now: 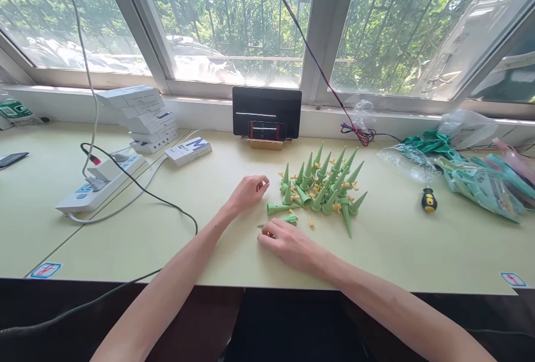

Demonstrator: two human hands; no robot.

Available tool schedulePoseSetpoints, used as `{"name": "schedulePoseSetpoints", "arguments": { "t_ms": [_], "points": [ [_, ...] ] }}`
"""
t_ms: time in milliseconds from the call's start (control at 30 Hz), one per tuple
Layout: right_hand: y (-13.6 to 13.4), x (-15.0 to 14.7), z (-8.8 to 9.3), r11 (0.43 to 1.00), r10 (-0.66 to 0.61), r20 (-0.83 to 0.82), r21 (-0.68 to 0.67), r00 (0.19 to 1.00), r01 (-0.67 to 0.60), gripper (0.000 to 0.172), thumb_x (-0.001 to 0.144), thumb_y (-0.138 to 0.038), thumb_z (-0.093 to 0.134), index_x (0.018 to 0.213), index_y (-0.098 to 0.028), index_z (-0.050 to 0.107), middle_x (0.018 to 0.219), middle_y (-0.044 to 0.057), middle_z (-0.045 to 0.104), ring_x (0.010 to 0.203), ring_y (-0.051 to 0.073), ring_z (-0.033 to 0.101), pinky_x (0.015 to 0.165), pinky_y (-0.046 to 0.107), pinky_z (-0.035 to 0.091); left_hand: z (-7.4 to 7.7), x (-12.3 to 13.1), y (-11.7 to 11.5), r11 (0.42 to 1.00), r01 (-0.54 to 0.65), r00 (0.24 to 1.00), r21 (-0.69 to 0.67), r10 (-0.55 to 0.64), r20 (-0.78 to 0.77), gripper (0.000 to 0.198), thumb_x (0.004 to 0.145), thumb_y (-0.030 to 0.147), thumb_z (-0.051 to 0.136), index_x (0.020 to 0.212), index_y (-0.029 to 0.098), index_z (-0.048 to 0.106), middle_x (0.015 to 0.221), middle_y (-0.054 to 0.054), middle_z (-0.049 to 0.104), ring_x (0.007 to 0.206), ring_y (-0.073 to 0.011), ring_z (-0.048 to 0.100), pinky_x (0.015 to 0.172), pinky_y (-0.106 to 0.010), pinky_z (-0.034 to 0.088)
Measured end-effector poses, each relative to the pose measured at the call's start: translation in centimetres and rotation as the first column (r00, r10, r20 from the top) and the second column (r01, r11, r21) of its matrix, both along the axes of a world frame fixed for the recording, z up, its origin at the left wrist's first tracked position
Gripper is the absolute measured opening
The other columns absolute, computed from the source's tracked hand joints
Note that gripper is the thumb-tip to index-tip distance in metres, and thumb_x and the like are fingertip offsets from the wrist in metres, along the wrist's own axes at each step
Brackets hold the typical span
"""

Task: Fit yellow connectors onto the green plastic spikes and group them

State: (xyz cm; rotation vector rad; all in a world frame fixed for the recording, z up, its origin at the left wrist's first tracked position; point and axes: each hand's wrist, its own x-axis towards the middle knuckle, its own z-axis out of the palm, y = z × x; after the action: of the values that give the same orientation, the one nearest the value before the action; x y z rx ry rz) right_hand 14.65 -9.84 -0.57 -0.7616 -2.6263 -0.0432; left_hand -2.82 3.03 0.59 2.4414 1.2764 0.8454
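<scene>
Many green cones (330, 184) stand or lie in a cluster right of the middle of the table, with small yellow pieces (311, 221) among and beside them. My left hand (249, 191) rests on the table to the left of the cluster, its fingers curled; whether they hold anything is hidden. In front of the cluster, my right hand (282, 239) is closed at the fingertips, beside a green cone (291, 219) lying on its side. What its fingers grip, if anything, is too small to name. Another cone (276, 209) lies between the hands.
At the back stand a tablet (267, 103) and a phone (267, 130) on a wooden stand. To the left are a power strip (100, 184), cables, stacked white boxes (144, 114) and a single box (189, 151). A screwdriver (429, 200) and plastic bags (480, 184) lie right.
</scene>
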Motion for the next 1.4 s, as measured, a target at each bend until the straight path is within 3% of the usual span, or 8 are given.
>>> {"name": "schedulePoseSetpoints", "arguments": {
  "t_ms": [233,433,533,633,733,833,1400],
  "points": [
    [0.0,-0.1,-0.6,0.999,-0.010,-0.176,0.042,0.984,0.018,0.030,0.095,0.001,0.037,0.104,-0.019,0.059,0.100,0.008,0.058,0.084,0.016,0.053,0.072,0.026,0.047,0.2,0.1,-0.2,0.994,-0.017,0.995,0.111,0.006,0.099,0.031,0.095,0.035,0.049,0.077,0.017,0.067,0.059,0.001,0.057,0.054,-0.0115,0.044,0.059,-0.025,0.037],
    [1.4,2.1,-0.4,0.999,-0.009,-0.428,0.030,0.904,0.024,0.041,0.095,0.001,0.031,0.120,-0.020,0.057,0.103,0.009,0.056,0.086,0.016,0.059,0.069,0.029,0.053,1.1,0.6,-1.5,0.975,0.014,0.984,0.222,-0.052,0.168,0.040,0.098,0.037,0.047,0.066,0.017,0.059,0.055,0.002,0.048,0.052,-0.0105,0.036,0.055,-0.025,0.033],
    [1.8,3.8,-0.1,0.999,-0.037,-0.573,0.006,0.818,0.049,0.036,0.098,-0.006,0.038,0.122,-0.024,0.059,0.102,0.008,0.055,0.087,0.018,0.061,0.073,0.033,0.056,1.5,1.1,-2.4,0.949,0.074,0.976,0.307,-0.133,0.174,0.040,0.098,0.033,0.047,0.063,0.018,0.056,0.054,0.002,0.046,0.051,-0.0100,0.035,0.053,-0.025,0.032],
    [1.8,4.6,0.0,0.989,-0.147,-0.727,-0.111,0.671,0.096,0.028,0.101,-0.013,0.042,0.116,-0.025,0.062,0.099,0.007,0.055,0.073,0.014,0.062,0.068,0.032,0.058,1.6,1.7,-3.5,0.924,0.180,0.960,0.338,-0.241,0.146,0.028,0.096,0.029,0.050,0.074,0.018,0.063,0.060,0.001,0.054,0.051,-0.0092,0.039,0.053,-0.023,0.035],
    [1.8,4.2,-0.2,0.954,-0.277,-0.815,-0.296,0.509,0.046,0.020,0.101,-0.020,0.046,0.110,-0.023,0.063,0.100,0.007,0.055,0.069,0.014,0.063,0.065,0.032,0.059,1.3,2.4,-4.5,0.895,0.302,0.933,0.328,-0.348,0.092,0.018,0.092,0.031,0.057,0.085,0.018,0.067,0.068,-0.001,0.061,0.052,-0.0090,0.042,0.054,-0.023,0.038],
    [1.9,3.3,-0.4,0.928,-0.334,-0.844,-0.374,0.419,-0.014,0.015,0.100,-0.024,0.049,0.105,-0.022,0.064,0.099,0.007,0.055,0.068,0.014,0.063,0.064,0.032,0.060,1.0,3.1,-5.2,0.879,0.370,0.910,0.301,-0.408,0.076,0.015,0.090,0.029,0.058,0.088,0.018,0.068,0.070,-0.002,0.061,0.056,-0.0099,0.047,0.054,-0.023,0.038],
    [2.3,3.5,-0.3,0.893,-0.432,-0.800,-0.444,0.416,0.072,0.016,0.099,-0.031,0.053,0.104,-0.022,0.065,0.099,0.007,0.060,0.079,0.017,0.062,0.067,0.031,0.057,0.0,3.7,-4.7,0.892,0.337,0.930,0.300,-0.365,0.041,0.030,0.099,0.031,0.046,0.080,0.017,0.064,0.068,-0.002,0.059,0.053,-0.0089,0.044,0.052,-0.023,0.036]
  ]
}}
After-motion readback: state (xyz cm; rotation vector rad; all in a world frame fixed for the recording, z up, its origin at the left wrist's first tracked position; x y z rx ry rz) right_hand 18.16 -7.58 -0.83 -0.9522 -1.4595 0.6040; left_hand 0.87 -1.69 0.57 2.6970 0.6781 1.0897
